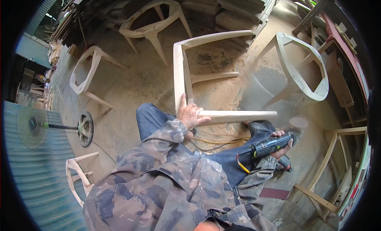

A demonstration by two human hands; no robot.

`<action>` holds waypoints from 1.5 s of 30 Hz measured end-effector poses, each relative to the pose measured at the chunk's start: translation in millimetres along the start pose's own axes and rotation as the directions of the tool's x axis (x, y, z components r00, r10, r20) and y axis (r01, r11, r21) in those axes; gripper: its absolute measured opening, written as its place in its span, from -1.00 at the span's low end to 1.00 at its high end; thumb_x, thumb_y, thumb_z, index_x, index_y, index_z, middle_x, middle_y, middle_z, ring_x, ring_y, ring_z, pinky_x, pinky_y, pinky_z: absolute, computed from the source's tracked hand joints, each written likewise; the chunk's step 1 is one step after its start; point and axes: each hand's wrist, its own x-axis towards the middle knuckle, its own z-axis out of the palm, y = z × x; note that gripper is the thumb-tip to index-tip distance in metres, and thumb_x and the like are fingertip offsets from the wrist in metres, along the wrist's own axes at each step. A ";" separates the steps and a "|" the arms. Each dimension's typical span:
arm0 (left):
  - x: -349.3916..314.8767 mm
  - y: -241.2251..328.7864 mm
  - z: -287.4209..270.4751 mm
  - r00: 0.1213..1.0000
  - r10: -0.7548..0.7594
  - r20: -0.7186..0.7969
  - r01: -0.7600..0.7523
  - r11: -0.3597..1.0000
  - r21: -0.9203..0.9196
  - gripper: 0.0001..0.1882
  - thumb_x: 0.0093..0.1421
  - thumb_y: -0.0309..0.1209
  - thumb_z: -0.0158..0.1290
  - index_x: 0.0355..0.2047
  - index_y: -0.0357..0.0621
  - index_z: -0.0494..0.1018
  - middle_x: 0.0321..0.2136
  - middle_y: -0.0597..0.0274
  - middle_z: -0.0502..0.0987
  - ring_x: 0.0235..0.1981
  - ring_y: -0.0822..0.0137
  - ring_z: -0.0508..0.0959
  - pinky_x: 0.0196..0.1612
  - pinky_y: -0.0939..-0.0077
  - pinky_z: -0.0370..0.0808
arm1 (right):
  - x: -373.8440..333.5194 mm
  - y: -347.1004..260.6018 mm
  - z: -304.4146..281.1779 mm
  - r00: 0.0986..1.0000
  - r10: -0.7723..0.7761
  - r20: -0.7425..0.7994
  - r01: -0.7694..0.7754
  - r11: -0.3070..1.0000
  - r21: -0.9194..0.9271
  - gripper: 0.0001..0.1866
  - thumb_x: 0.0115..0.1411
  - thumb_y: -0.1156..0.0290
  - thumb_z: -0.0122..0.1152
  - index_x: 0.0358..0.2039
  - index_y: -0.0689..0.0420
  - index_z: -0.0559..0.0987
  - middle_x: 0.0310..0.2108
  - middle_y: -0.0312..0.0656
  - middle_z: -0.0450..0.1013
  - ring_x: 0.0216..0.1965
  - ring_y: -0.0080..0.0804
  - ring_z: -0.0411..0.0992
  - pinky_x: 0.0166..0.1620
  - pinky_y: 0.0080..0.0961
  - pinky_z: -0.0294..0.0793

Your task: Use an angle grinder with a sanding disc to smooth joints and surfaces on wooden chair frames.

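My left hand grips the near corner of a pale wooden chair frame, with a finger along its rail and the thumb over the top of the near leg. The frame lies tipped on its side in front of me, legs pointing right. My right hand is closed round the dark body of an angle grinder. A round sanding disc at the tool's head stands beyond the end of the near leg, apart from the wood. A yellow lead hangs from the grinder's rear.
More bare wooden frames stand around on the dusty floor, one at right. A pedestal fan is at left beside a corrugated sheet. Stacked boards lie at the back. A cable crosses near my legs.
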 end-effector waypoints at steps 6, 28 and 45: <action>7.2 8.5 -7.8 0.956 0.288 -0.046 -0.267 0.928 0.261 -0.15 -0.23 0.23 0.26 -0.08 -0.15 0.36 -0.33 0.14 0.48 -0.24 0.20 0.51 0.23 0.12 0.17 | 4.4 -5.5 -14.6 0.991 -0.115 0.064 0.104 0.982 0.158 -0.45 0.16 0.12 0.17 -0.04 0.28 0.31 -0.28 -0.16 0.27 -0.21 -0.34 0.29 -0.01 -0.28 0.37; 63.7 -56.8 -115.3 0.988 0.067 0.142 0.012 0.871 -0.490 -0.30 -0.20 -0.01 0.27 -0.15 -0.28 0.43 -0.30 -0.11 0.54 -0.20 0.05 0.54 -0.10 0.30 0.42 | -33.5 -27.1 -8.4 0.979 -0.200 -0.029 0.202 0.977 0.072 -0.44 0.08 0.20 0.28 -0.05 0.25 0.27 -0.27 -0.22 0.24 -0.22 -0.41 0.30 -0.02 -0.37 0.38; 93.8 -14.2 -85.0 0.971 0.220 0.098 -0.169 0.913 -0.372 -0.34 -0.19 -0.07 0.17 -0.12 -0.25 0.39 -0.41 -0.15 0.55 -0.33 -0.06 0.57 -0.20 0.21 0.47 | -17.9 -38.8 -19.6 0.967 -0.171 -0.190 0.127 0.966 -0.226 -0.47 0.08 0.04 0.23 -0.21 0.25 0.34 -0.32 -0.15 0.33 -0.27 -0.30 0.35 -0.10 -0.28 0.44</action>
